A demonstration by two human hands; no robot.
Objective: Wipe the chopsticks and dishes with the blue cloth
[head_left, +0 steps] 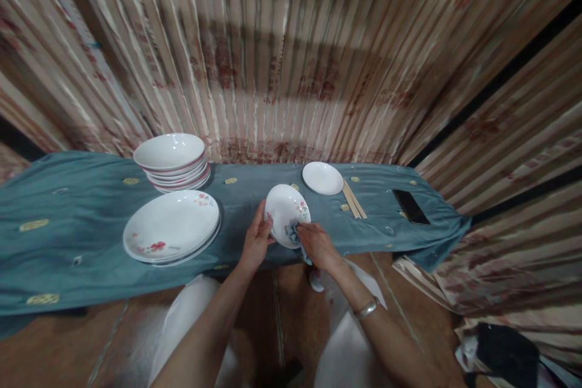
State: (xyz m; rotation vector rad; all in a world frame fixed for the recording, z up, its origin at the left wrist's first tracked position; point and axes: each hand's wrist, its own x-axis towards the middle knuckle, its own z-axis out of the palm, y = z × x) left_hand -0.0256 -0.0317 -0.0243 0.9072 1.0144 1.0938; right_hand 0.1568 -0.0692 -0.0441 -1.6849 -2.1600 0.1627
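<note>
Left grip [257, 236] clamps small plate [282, 207] at rim; right grip [318, 246] clamps cloth [292, 232]. Plate likely light, slick, brittle: hold by rim.

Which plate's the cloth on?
The small floral plate in the left hand; the right hand holds the cloth against it. The plate beside the chopsticks and the stacked large plates have none.

black phone [411, 207] flat near right end of teal cloth [250, 179] with scattered yellow motifs | pleated beige curtain [282, 30], reddish print, behind and along right | dark slanting bars [491, 86] at right | brown tiled floor [254, 315], pale joints | dark bundle [507, 348] lower right, kind unclear
</note>
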